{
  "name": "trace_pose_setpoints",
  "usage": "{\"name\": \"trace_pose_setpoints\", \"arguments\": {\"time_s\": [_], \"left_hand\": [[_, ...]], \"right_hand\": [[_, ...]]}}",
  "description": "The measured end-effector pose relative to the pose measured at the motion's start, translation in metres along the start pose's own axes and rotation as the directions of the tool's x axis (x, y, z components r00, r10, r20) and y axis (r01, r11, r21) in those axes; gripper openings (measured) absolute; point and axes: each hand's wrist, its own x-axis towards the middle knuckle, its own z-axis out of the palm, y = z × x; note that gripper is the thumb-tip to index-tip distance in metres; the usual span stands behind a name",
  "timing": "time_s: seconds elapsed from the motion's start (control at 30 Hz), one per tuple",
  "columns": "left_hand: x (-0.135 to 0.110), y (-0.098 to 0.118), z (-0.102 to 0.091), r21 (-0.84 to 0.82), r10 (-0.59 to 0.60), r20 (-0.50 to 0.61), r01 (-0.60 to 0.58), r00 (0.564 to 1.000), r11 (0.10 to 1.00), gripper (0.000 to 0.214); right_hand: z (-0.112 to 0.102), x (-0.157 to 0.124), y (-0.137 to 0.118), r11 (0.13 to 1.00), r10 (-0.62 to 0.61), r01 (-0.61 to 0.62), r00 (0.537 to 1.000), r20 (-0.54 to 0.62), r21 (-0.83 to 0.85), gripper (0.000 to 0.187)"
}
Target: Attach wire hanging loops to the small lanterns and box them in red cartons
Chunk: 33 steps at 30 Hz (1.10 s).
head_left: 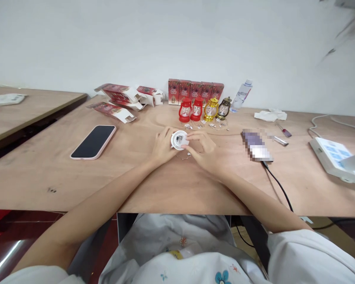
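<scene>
My left hand (163, 146) is closed around a white round base (175, 146), whose open underside faces up and shows a dark recess with small metal parts. At its right edge, my right hand (205, 148) pinches with thumb and forefinger; whether a separate small white piece lies between them I cannot tell. A thin chain (185, 156) lies on the table under the hands. Beyond them stand two red mini lanterns (185, 110), a gold lantern (211, 110) and a bronze lantern (223, 109), with small chains and tags (201, 126) in front.
Several red boxes (185, 88) stand against the wall; opened boxes (118, 94) lie to their left. A pink-edged phone (94, 142) is at left. To the right are a bottle (242, 94), tissue (270, 115), screwdriver (284, 131), cabled phone (256, 145) and power strip (335, 157).
</scene>
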Motion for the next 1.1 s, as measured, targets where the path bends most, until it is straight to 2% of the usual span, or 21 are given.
{"name": "trace_pose_setpoints", "arguments": {"time_s": [0.1,0.3,0.53,0.67,0.73,0.97,1.1], "left_hand": [[-0.001,0.003,-0.001,0.024,0.016,0.010,-0.016,1.000,1.000,0.031],[-0.001,0.003,0.000,0.045,0.005,-0.011,-0.004,1.000,0.999,0.032],[-0.001,0.003,-0.001,0.042,-0.012,-0.021,0.013,1.000,0.999,0.027],[-0.002,0.007,-0.002,0.049,0.001,-0.015,0.000,1.000,0.999,0.028],[-0.002,0.009,-0.002,0.051,0.001,-0.016,0.000,1.000,0.999,0.029],[-0.003,0.014,-0.005,0.062,0.002,-0.010,-0.002,1.000,0.998,0.029],[-0.003,0.015,-0.006,0.076,0.012,0.001,-0.012,1.000,0.997,0.030]], "right_hand": [[-0.002,-0.003,0.002,0.999,-0.038,0.039,0.998,0.058,-0.024,0.007],[-0.001,-0.005,0.013,0.977,-0.201,0.207,0.974,0.105,-0.058,0.015],[-0.004,-0.002,0.012,0.963,-0.211,0.238,0.957,0.199,-0.124,0.024],[-0.006,-0.001,0.006,0.954,-0.223,0.251,0.960,0.169,-0.166,0.022],[-0.005,-0.001,0.004,0.940,-0.269,0.290,0.954,0.133,-0.178,0.019],[-0.001,-0.001,0.003,0.855,-0.447,0.444,0.893,0.054,-0.269,0.013],[-0.001,0.000,0.004,0.820,-0.502,0.492,0.864,0.045,-0.293,0.016]]}}
